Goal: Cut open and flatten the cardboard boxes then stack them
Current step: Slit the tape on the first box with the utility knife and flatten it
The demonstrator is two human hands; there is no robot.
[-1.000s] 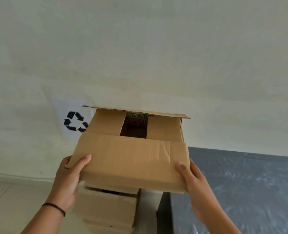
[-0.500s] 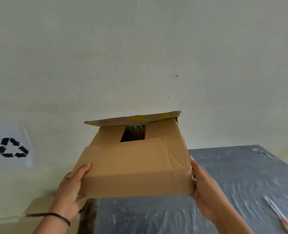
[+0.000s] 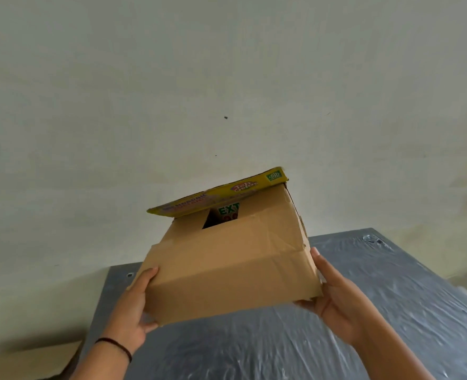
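Your left hand (image 3: pixel 133 308) and right hand (image 3: pixel 336 300) grip a brown cardboard box (image 3: pixel 232 270) at center frame, above the plastic-covered grey table (image 3: pixel 281 352). Its creased flaps gape, showing green printed letters inside; a yellow printed flap (image 3: pixel 218 196) juts up behind.

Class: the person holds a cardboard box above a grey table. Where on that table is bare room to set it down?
Bare plastic-covered table shows between the left hand and right hand, under the box, and on toward the right edge. A small clear object lies at the far right corner. More cardboard lies left of the table.
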